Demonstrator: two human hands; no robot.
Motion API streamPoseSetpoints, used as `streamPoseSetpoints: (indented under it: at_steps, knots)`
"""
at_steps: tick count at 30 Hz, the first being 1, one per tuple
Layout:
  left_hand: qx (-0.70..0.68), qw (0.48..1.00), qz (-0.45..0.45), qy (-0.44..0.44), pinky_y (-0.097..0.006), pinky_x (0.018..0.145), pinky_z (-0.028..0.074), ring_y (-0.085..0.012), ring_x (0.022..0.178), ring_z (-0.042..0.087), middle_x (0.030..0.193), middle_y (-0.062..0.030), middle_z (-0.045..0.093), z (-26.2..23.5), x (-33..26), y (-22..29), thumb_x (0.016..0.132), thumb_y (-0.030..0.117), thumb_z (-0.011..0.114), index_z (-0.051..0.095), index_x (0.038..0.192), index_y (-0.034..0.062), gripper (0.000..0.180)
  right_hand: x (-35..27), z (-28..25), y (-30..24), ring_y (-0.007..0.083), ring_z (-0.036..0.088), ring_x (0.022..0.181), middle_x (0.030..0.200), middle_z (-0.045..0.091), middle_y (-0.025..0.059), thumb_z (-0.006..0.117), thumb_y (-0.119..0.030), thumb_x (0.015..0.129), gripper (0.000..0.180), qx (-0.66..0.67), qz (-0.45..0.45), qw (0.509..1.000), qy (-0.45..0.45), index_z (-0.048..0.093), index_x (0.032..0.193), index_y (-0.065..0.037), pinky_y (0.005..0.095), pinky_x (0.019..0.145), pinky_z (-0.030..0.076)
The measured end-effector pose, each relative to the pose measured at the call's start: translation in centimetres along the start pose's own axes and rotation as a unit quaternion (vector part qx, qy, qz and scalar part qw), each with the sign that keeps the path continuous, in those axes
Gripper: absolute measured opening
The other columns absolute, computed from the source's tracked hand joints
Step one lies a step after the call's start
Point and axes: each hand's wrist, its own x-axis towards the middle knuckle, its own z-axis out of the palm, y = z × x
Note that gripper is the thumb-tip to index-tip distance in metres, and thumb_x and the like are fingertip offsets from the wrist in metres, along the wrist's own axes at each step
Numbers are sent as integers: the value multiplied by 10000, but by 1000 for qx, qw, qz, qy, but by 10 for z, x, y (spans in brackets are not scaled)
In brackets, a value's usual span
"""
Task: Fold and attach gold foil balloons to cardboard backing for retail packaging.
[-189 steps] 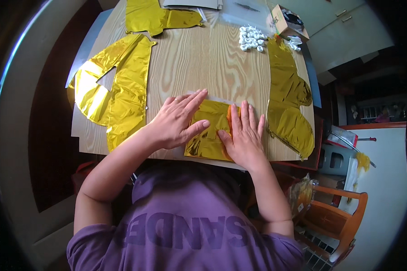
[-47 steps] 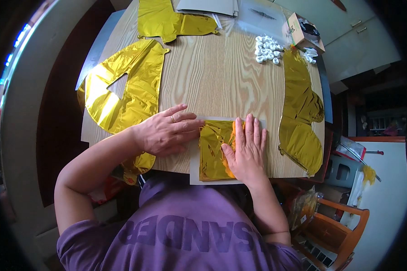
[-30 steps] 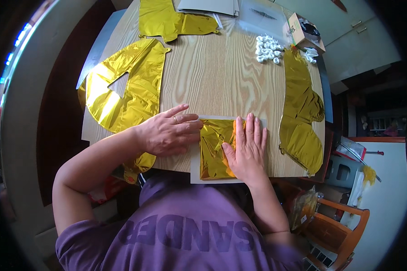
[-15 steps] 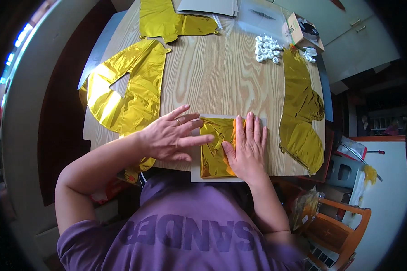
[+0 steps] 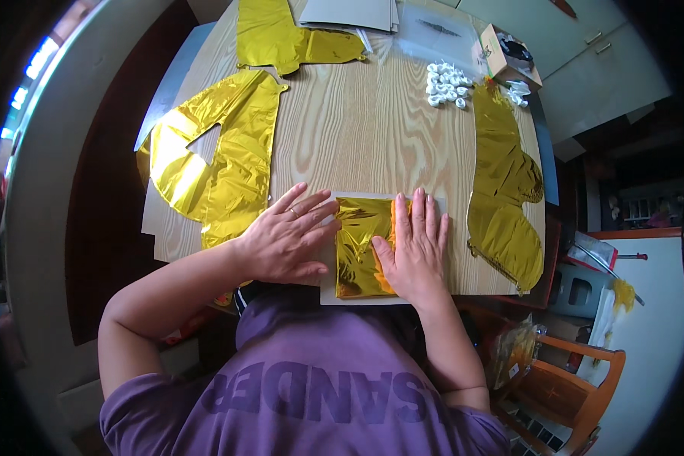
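A light wooden table [image 5: 372, 137] is seen from above. A folded gold foil piece [image 5: 361, 247] is laid at the near edge, pressed under two flat hands. A large gold foil balloon [image 5: 220, 159] is spread along the left edge, another [image 5: 501, 190] along the right edge, a third [image 5: 289, 34] at the far edge. White small pieces [image 5: 447, 83] and a small box [image 5: 509, 64] are set near the far right corner.
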Motion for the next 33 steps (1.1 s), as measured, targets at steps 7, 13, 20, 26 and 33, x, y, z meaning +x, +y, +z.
streamPoseSetpoints:
  at_steps: [7,13,20,26,33]
  knots:
    - [-47,984,-151,87,-576,1220,154,-429,1463,314,1501,-254,431,1,49,66,906,485,648,463,1427,-26,752,-1,4,2,452,201,1507,1623,195,295,453,-511,1013,776,4,-6,1000,16,216,1588,-47,648,1194,100]
    - [-35,969,-223,103,-549,1233,110,-462,1508,204,1563,-356,282,45,70,95,933,720,431,321,1486,-139,1027,0,12,6,426,209,1513,1638,198,255,523,-523,968,816,-21,0,1000,14,248,1585,-66,635,1202,109]
    - [33,961,-267,58,-564,1230,32,-432,1538,133,1599,-341,224,50,42,92,909,791,350,306,1492,-148,1106,-1,5,2,431,221,1505,1627,216,274,524,-508,975,814,-6,-3,1000,17,254,1584,-41,633,1200,116]
    - [39,960,-273,55,-566,1232,29,-441,1534,138,1592,-341,239,50,41,93,910,789,347,320,1486,-147,1099,-1,6,2,436,216,1506,1624,216,280,518,-513,979,816,-3,0,1000,11,251,1584,-36,640,1197,111]
    - [36,958,-276,70,-576,1225,41,-461,1525,135,1594,-339,226,51,39,90,894,809,362,313,1526,-62,1076,0,3,2,428,205,1512,1626,211,280,518,-509,980,810,-2,3,1000,8,255,1581,-35,630,1204,102]
